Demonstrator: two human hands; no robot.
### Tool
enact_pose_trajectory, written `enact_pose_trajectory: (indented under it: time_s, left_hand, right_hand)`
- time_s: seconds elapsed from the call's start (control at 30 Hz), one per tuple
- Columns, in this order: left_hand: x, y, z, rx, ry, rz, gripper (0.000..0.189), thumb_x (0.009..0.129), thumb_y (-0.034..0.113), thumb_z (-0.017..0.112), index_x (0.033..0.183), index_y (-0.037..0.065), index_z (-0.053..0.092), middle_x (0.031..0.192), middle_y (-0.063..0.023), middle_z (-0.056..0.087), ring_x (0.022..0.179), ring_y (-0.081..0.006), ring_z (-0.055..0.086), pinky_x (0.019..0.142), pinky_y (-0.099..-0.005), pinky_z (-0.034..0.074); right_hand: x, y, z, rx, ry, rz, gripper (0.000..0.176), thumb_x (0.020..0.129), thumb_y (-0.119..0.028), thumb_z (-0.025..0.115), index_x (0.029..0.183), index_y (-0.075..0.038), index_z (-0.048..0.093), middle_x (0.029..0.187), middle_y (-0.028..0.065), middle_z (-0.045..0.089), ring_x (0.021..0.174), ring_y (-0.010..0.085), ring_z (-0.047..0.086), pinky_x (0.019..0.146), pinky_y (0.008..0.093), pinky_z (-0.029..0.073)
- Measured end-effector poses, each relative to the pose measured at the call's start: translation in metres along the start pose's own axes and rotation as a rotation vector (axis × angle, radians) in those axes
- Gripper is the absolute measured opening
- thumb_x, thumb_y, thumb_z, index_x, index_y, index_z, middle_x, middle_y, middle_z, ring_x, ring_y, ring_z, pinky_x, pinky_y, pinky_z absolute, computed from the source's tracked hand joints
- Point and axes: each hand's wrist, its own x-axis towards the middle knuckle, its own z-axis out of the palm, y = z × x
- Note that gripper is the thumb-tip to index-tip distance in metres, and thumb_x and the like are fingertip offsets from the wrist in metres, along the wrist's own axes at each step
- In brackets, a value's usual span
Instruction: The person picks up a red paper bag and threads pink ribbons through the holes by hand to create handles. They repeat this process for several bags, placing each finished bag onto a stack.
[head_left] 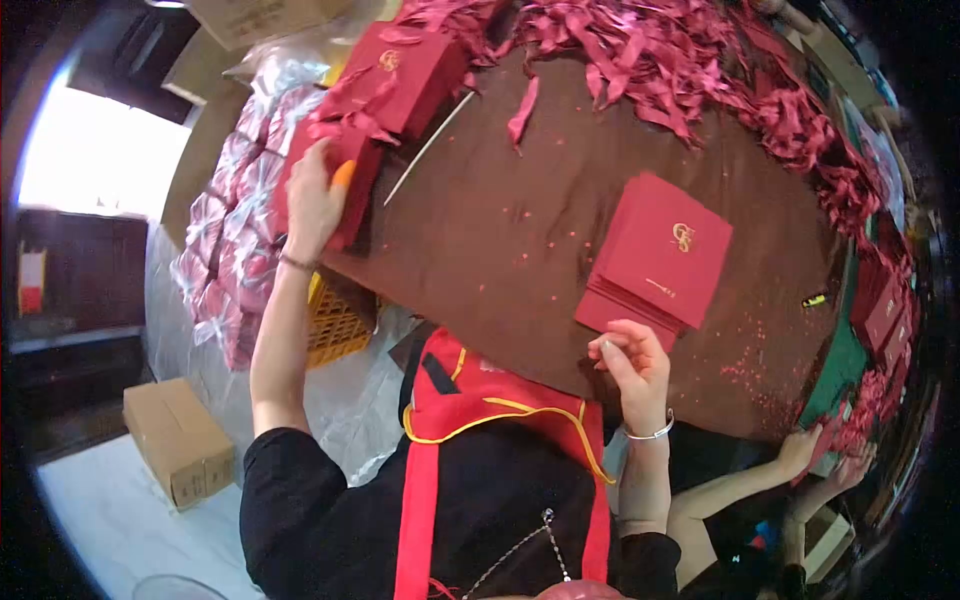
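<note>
My left hand (316,195) lies against a stack of red folded paper pieces (357,170) at the table's left edge. Its fingers are stretched along the stack, and an orange cover (343,175) sits on its thumb. My right hand (637,368) is closed loosely, thumb against curled fingers, with nothing visible in it. It hovers at the near edge of a fanned pile of flat red cards or bags (665,245) bearing a gold emblem. Another red stack with gold print (405,75) stands beyond my left hand.
Pink-red ribbons (640,60) heap along the brown table's (450,240) far side. A thin white stick (430,150) lies near the stacks. Plastic-wrapped bundles (245,200), a yellow crate (337,325) and a cardboard box (180,440) are left. Another person's hands (800,455) work at right.
</note>
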Motion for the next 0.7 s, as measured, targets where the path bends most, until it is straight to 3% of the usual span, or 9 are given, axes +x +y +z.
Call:
enact_pose_trajectory:
  time_s: [0.1,0.2,0.23,0.27,0.3,0.4,0.5,0.53,0.7]
  left_hand:
    - [0.007,0.047,-0.022,0.204,0.240,0.196,0.030,0.080,0.010,0.062,0.109,0.006,0.056,0.100,-0.0128,0.061,0.092,-0.0307,0.057,0.076,-0.0385,0.044]
    - [0.024,0.082,0.005,-0.230,0.001,0.231,0.023,0.079,0.001,0.056,0.100,0.008,0.063,0.100,-0.0109,0.061,0.090,-0.0297,0.059,0.079,-0.0373,0.045]
    - [0.033,0.097,0.021,-0.186,-0.010,0.362,0.034,0.074,-0.002,0.055,0.104,0.011,0.064,0.102,-0.0117,0.061,0.088,-0.0309,0.059,0.080,-0.0382,0.045]
    - [0.044,0.110,0.038,-0.370,-0.263,0.219,0.047,0.068,-0.002,0.055,0.112,0.016,0.061,0.114,-0.0108,0.057,0.096,-0.0292,0.056,0.081,-0.0383,0.044]
    - [0.052,0.114,0.053,0.063,-0.088,0.656,0.055,0.067,0.001,0.055,0.118,0.022,0.057,0.127,-0.0073,0.049,0.104,-0.0254,0.050,0.083,-0.0376,0.042]
    - [0.069,0.119,0.089,0.247,-0.156,0.914,0.042,0.075,0.013,0.053,0.117,0.017,0.056,0.127,-0.0029,0.049,0.107,-0.0205,0.046,0.087,-0.0388,0.037]
    - [0.066,0.107,0.100,0.248,-0.191,0.896,0.020,0.077,0.017,0.053,0.095,0.013,0.059,0.094,0.0008,0.055,0.100,-0.0191,0.048,0.086,-0.0403,0.036]
    - [0.060,0.105,0.094,0.262,-0.288,0.822,0.015,0.079,0.016,0.052,0.092,0.013,0.058,0.095,0.0000,0.055,0.100,-0.0184,0.049,0.088,-0.0388,0.034]
    - [-0.004,0.107,0.051,-0.101,-0.334,0.645,0.012,0.076,0.015,0.064,0.084,0.008,0.059,0.115,-0.0082,0.053,0.110,-0.0295,0.046,0.089,-0.0428,0.035]
  right_hand:
    - [0.005,-0.019,-0.012,-0.020,0.129,-0.061,0.022,0.086,0.000,0.056,0.109,0.001,0.053,0.090,0.0093,0.063,0.082,0.0125,0.060,0.074,0.0243,0.048]
    - [0.013,-0.021,-0.017,-0.008,0.181,-0.140,0.020,0.087,0.001,0.054,0.107,0.001,0.054,0.088,0.0089,0.063,0.080,0.0125,0.059,0.072,0.0237,0.048]
    - [0.014,-0.022,-0.015,-0.009,0.199,-0.120,0.020,0.087,0.002,0.054,0.107,0.002,0.054,0.087,0.0090,0.063,0.079,0.0127,0.059,0.072,0.0238,0.048]
    - [0.015,-0.023,-0.011,-0.005,0.197,-0.114,0.020,0.086,0.002,0.055,0.106,0.002,0.054,0.087,0.0090,0.062,0.079,0.0128,0.059,0.072,0.0239,0.048]
    - [0.015,-0.022,-0.007,0.000,0.197,-0.111,0.020,0.086,0.002,0.055,0.106,0.002,0.054,0.087,0.0090,0.062,0.079,0.0129,0.059,0.073,0.0241,0.048]
    - [0.013,-0.020,-0.005,-0.092,0.166,-0.107,0.018,0.086,0.002,0.056,0.104,0.002,0.055,0.088,0.0091,0.063,0.080,0.0131,0.060,0.073,0.0253,0.050]
    - [0.013,-0.021,-0.011,-0.105,0.204,-0.127,0.017,0.086,0.002,0.056,0.104,0.002,0.056,0.087,0.0091,0.063,0.080,0.0126,0.060,0.073,0.0251,0.050]
    - [0.014,-0.024,-0.011,-0.108,0.248,-0.123,0.017,0.087,-0.001,0.056,0.104,-0.001,0.055,0.085,0.0076,0.063,0.074,0.0108,0.058,0.066,0.0211,0.046]
    - [0.026,-0.044,-0.038,-0.316,0.351,-0.182,0.016,0.086,0.000,0.058,0.102,0.002,0.057,0.087,0.0077,0.063,0.079,0.0115,0.059,0.072,0.0233,0.048]
